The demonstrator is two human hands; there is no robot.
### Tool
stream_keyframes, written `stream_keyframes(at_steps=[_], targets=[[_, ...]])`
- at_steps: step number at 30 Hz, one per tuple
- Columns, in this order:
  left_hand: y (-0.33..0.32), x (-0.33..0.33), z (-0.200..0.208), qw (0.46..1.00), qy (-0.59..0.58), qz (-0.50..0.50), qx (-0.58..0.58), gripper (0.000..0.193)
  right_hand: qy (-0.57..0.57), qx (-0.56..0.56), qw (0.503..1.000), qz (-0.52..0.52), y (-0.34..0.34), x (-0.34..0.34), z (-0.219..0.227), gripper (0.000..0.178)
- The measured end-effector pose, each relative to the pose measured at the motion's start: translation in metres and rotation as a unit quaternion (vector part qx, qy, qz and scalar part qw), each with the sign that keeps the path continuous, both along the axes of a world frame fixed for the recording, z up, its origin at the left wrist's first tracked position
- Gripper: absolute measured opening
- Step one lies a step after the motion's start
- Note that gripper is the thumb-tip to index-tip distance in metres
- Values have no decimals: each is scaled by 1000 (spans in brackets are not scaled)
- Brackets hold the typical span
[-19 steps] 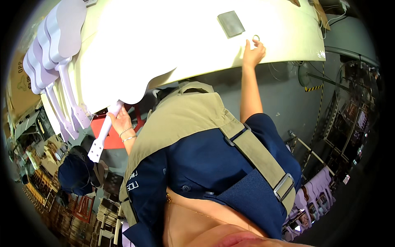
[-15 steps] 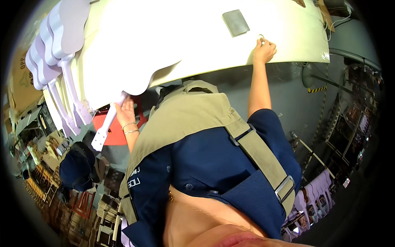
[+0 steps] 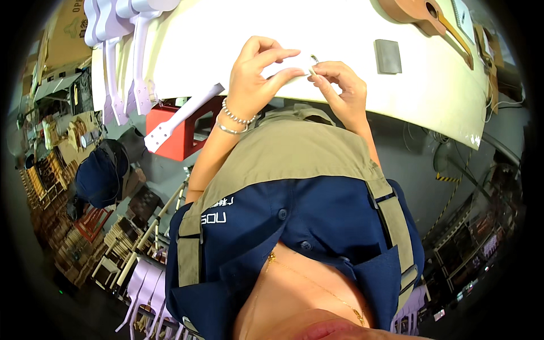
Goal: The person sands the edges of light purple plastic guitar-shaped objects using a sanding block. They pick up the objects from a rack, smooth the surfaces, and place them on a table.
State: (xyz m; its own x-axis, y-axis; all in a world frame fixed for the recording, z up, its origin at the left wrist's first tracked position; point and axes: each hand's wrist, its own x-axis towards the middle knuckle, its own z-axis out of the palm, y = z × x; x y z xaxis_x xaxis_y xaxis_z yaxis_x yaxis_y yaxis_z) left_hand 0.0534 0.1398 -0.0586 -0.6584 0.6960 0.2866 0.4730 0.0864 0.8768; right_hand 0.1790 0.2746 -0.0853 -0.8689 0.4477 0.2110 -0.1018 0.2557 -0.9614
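My right hand (image 3: 347, 90) pinches a small pale ring-shaped thing (image 3: 313, 67), perhaps a little tape roll, between thumb and fingertips above the table's near edge. Facing it, my left hand (image 3: 258, 71) is raised with thumb and index finger apart, holding nothing visible. A pale purple ukulele neck (image 3: 184, 118) sticks out over the table edge beside my left forearm. Its body lies under strong glare, so the outline is lost. A dark grey rectangular block (image 3: 388, 56) lies on the table to the right of my right hand.
More purple ukuleles (image 3: 139, 62) stand in a row at the table's left end. A brown ukulele (image 3: 419, 14) lies at the far right of the white table (image 3: 436, 96). A red stool (image 3: 170, 139) is under the edge, and a dark blue cap (image 3: 102, 173) is at the left.
My left hand has let go of the ukulele neck and come up over the table. My right hand has brought the small ring inward, close to the left. The view has shifted.
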Motion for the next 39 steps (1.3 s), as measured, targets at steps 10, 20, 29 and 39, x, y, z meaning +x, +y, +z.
stream_keyframes(at_steps=[10,20,29,39], targets=[[3,9,-13,985,126,116,-16,13,-72,147,985,-54,0,-17,10,12],[19,-2,-32,905,378,192,26,5,-68,11,973,-221,-5,-53,-14,7],[35,-90,-94,975,53,171,-135,12,-230,267,900,-256,135,-73,-95,41],[56,-124,-107,958,-66,166,-223,24,-220,410,850,-249,157,-76,-136,44]])
